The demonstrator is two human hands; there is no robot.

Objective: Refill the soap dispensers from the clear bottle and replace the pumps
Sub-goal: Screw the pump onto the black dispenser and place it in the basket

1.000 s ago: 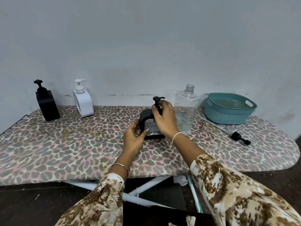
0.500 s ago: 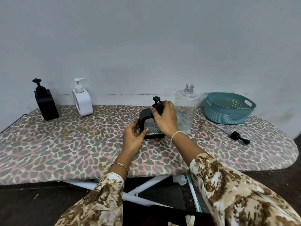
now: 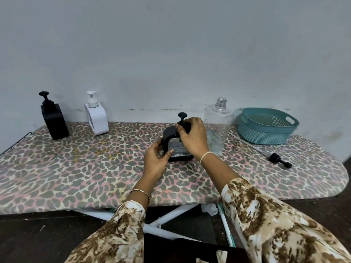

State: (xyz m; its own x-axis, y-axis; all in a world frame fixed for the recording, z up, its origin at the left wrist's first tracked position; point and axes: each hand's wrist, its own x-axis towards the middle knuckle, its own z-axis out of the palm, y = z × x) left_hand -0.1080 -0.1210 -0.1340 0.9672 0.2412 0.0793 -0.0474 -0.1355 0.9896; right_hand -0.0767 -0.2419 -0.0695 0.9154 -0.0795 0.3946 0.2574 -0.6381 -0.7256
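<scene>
Black plastic of the middle soap dispenser [image 3: 176, 147] is clamped by the left hand [image 3: 156, 158] on the ironing board [image 3: 76, 168], while its pump [image 3: 182, 118] is gripped by the right hand [image 3: 193, 137]. Cross-threading could be caused by a tilted collar, and the uncapped clear bottle [image 3: 218, 126] just beside could be knocked over.

Soft, even, rather dim light falls on the pale wall [image 3: 171, 54]; corners darken. Faint shadows sit beneath the teal basket [image 3: 266, 128]. Below the ironing board [image 3: 76, 168] all is murky. Wide-angle bending curves the board's edges. Focus stays fairly sharp, without glare.
</scene>
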